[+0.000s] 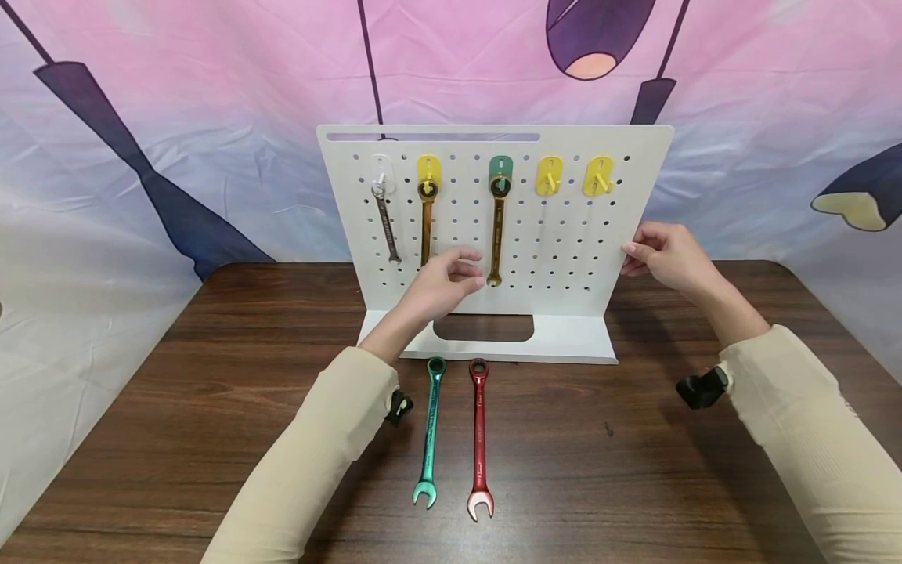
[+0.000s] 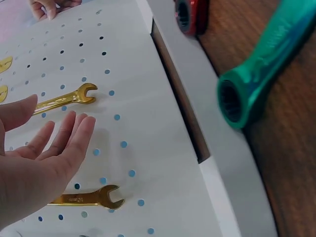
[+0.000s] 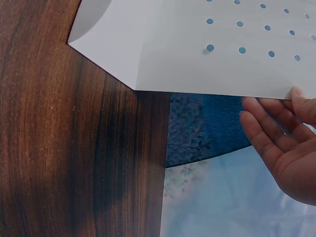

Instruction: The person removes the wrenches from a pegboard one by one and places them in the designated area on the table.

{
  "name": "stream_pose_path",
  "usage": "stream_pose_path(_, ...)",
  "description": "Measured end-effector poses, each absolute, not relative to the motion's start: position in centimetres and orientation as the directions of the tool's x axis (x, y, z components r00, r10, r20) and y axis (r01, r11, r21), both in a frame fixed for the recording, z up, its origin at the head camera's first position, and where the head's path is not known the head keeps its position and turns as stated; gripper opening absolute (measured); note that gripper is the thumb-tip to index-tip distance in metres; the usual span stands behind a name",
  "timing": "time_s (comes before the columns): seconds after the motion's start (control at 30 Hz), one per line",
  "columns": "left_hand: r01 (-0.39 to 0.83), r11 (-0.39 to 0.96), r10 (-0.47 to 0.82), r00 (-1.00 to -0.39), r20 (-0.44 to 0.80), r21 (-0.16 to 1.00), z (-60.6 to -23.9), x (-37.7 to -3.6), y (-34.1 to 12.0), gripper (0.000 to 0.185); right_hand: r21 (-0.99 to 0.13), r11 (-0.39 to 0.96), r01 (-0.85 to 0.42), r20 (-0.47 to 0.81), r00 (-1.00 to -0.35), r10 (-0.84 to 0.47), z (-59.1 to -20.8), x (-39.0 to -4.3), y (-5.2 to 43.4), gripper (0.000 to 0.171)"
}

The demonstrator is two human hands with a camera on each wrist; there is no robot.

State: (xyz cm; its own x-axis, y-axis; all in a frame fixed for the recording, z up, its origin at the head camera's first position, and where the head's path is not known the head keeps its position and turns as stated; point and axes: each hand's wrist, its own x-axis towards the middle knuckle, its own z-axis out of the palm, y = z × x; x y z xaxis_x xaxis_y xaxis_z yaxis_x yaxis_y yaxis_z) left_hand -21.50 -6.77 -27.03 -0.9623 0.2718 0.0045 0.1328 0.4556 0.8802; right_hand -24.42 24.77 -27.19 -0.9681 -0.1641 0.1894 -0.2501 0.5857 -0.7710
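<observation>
The head view looks forward and down from the person's seat across the desk [image 1: 211, 376], squarely facing the upright white pegboard [image 1: 564, 258] with the draped backdrop behind, far enough back to take in both hands, left [image 1: 444, 283] and right [image 1: 669, 254]. The left wrist view sits close behind the left hand [image 2: 39, 163] and looks along the pegboard [image 2: 148, 123] face, tilted; it shares with the head view the two gold wrenches [image 2: 66, 98] and the green wrench [image 2: 256, 74] head on the desk. The right wrist view looks from very near at the pegboard's [image 3: 197, 54] right edge and the desk [image 3: 59, 148] corner, sharing that edge and the right hand [image 3: 286, 143] with the head view.
</observation>
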Motion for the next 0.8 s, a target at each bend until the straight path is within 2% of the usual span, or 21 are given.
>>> stream_pose_path(0.8,0.174,0.362,0.269,-0.960,0.077,0.916,-24.6,-22.9,-4.8,0.042,-0.775,0.582,-0.245,0.176,-0.969,-0.173,-27.2,-24.6,24.9,0.021)
